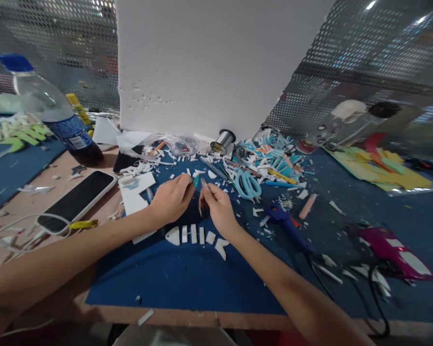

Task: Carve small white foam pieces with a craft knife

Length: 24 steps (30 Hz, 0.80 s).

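My left hand (171,198) is closed in a pinch on a small green piece (196,180). Right beside it, my right hand (217,205) is closed round a thin clear tool (204,186) whose tip points at that piece. Both hands hover over a blue cutting mat (173,278). Just below them lies a row of white foam pieces (197,236) laid out in the shape of a fish skeleton.
Light blue scissors (248,183), a wire spool (222,141) and foam scraps lie behind the hands. A blue glue gun (286,226) and a magenta glue gun (393,250) lie right. A phone (77,198) and a bottle (57,115) are left. A white board (216,62) stands behind.
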{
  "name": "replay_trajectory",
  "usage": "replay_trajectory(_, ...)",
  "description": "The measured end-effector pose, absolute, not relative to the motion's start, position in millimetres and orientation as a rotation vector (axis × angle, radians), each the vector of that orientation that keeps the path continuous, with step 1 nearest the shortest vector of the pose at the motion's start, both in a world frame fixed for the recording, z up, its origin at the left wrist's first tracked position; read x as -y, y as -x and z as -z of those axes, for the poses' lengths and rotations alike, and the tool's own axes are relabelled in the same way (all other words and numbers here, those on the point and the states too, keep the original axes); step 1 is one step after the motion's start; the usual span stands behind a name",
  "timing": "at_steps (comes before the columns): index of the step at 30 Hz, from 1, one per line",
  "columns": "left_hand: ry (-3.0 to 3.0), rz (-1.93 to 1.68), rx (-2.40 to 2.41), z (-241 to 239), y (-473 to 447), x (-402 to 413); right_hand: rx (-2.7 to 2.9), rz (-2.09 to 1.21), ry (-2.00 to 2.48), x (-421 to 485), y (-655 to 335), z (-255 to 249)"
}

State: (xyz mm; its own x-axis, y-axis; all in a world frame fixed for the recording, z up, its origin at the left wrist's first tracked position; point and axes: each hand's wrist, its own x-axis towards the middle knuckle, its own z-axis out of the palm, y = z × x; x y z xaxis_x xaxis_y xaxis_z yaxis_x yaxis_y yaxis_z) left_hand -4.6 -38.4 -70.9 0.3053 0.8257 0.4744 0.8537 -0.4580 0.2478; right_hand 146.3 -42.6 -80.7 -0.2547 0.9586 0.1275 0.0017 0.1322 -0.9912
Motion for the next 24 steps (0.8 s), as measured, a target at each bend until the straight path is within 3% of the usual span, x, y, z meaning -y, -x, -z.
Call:
replay_trajectory(15,2.404,0.550,1.832,83,71,-37,1.255,-1.242,1.020,33,-149,86)
replay_trajectory(24,2.481,-0.069,1.559,72,61,-56,1.271,-1.246,1.052,34,-151,82)
